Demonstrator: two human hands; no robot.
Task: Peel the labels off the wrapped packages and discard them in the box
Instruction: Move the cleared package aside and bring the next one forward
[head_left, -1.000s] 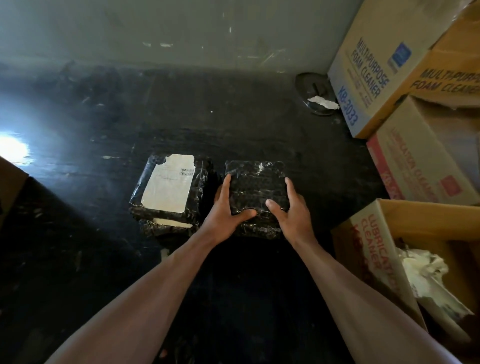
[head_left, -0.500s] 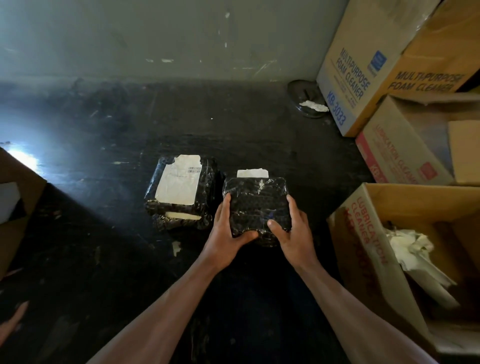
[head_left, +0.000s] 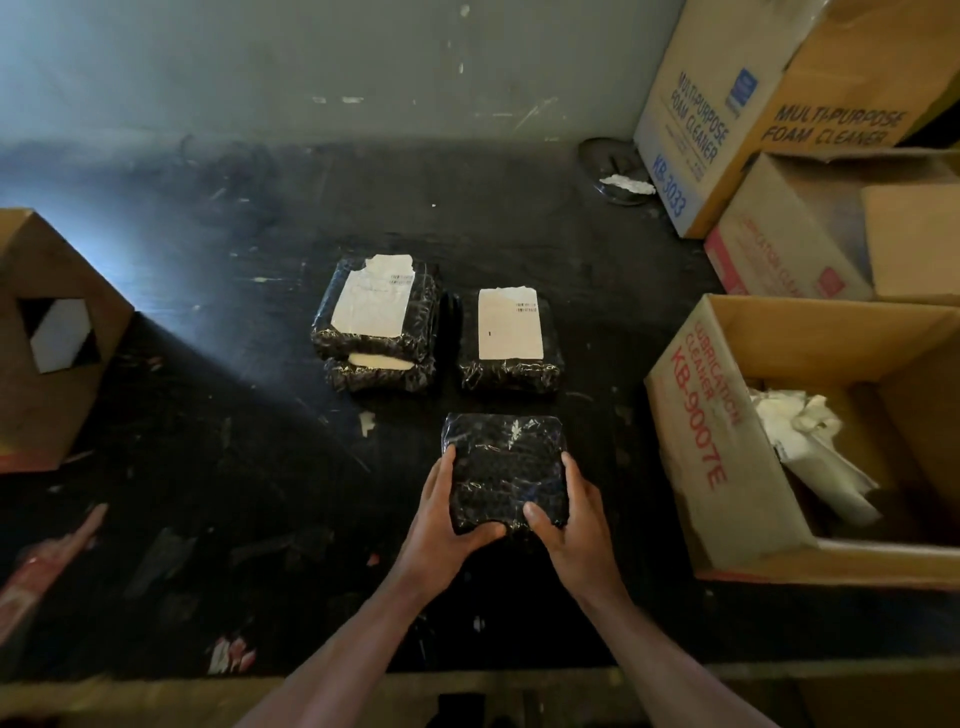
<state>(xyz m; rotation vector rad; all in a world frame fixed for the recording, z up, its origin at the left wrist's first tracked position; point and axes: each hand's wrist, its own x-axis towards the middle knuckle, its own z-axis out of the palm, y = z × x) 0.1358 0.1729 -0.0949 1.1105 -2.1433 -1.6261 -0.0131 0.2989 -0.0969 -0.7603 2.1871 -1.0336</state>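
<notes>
bare black package (head_left: 506, 467) held | labelled packages (head_left: 511, 340) behind | box (head_left: 727, 441) right

A dark, scuffed bench (head_left: 218, 467) is seen, its surface flecked with pale scraps. Beyond the fingers, a grey-green wall (head_left: 311, 62) marked with scratches is met by the bench's far edge. Left of the fingers, a broad patch of pale light (head_left: 171, 244) is cast across the surface.

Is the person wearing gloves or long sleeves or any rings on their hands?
No. The left hand and right hand are bare: no gloves, no rings, no watch or bracelet that I can see. Both forearms are bare too, with no sleeves reaching into the picture.
</notes>
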